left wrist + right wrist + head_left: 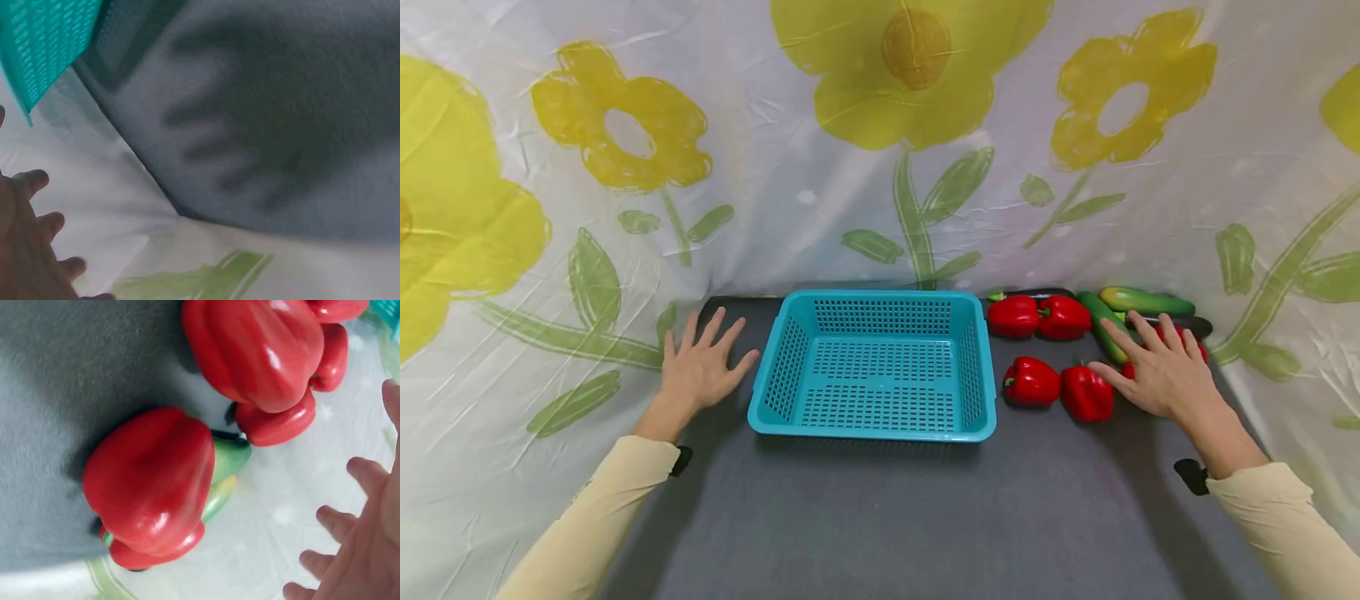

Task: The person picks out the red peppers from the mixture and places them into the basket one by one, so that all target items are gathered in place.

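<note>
A turquoise perforated basket stands on the dark table, with nothing in it. Left of it, the left hand is held with fingers spread, touching nothing; the left wrist view shows its fingers at the edge and its shadow on the table. Over the vegetables at the right, the right hand hovers, fingers spread and holding nothing. Several red peppers lie between the basket and this hand, and others are partly hidden beneath it. In the right wrist view a red pepper lies against green vegetables.
A green zucchini, a yellow-green one and dark eggplants lie along the table's back right edge. A white cloth with painted yellow flowers hangs behind and on both sides. Grey table surface extends in front of the basket.
</note>
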Tool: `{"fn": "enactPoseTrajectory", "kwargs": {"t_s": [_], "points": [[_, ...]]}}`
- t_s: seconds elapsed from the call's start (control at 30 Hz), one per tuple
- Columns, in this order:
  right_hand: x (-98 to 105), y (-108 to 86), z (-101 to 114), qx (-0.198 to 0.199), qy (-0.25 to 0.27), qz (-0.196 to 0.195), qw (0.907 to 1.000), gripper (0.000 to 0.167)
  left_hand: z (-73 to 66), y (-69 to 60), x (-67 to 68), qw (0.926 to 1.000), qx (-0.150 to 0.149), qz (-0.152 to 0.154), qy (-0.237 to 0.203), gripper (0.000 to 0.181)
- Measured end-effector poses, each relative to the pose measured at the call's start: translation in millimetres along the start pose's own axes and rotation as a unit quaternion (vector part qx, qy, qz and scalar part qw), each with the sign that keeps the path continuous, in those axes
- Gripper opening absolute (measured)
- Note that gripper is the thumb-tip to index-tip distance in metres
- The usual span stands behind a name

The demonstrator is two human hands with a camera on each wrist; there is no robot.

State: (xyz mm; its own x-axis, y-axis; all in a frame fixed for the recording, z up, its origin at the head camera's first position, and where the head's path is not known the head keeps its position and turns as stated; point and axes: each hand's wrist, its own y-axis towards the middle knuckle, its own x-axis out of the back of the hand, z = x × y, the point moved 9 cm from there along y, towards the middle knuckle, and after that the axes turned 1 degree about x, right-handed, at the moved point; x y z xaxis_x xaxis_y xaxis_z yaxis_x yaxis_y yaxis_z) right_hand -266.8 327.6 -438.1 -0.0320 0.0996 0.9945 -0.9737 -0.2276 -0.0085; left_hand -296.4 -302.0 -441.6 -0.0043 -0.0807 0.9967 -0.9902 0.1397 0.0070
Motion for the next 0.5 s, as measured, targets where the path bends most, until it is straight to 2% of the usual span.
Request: {"fn": "enactPoseTrajectory", "kwargs": {"t_s": [0.13, 0.23, 0.37, 0.5], "points": [[3, -0.9, 2, 0.011, 0.052, -0.018, 0.9984, 0.081, -2.7, 0.7, -3.2, 0.9976, -0.006, 0.022, -0.065, 0.077], [7, -3.7, 4, 0.031, 0.108, -0.047, 0.9925, 0.076, -6.7, 1.2, -5.8, 0.9906, -0.029, 0.025, -0.131, 0.073], [12, -10.0, 4, 0.049, 0.192, -0.087, 0.9763, 0.068, -11.4, -0.5, -6.9, 0.9757, -0.059, 0.02, -0.21, 0.068], [14, -15.8, 3, 0.051, 0.241, -0.122, 0.9614, 0.056, -9.2, -2.1, -9.3, 0.9659, -0.054, 0.008, -0.253, 0.066]]}}
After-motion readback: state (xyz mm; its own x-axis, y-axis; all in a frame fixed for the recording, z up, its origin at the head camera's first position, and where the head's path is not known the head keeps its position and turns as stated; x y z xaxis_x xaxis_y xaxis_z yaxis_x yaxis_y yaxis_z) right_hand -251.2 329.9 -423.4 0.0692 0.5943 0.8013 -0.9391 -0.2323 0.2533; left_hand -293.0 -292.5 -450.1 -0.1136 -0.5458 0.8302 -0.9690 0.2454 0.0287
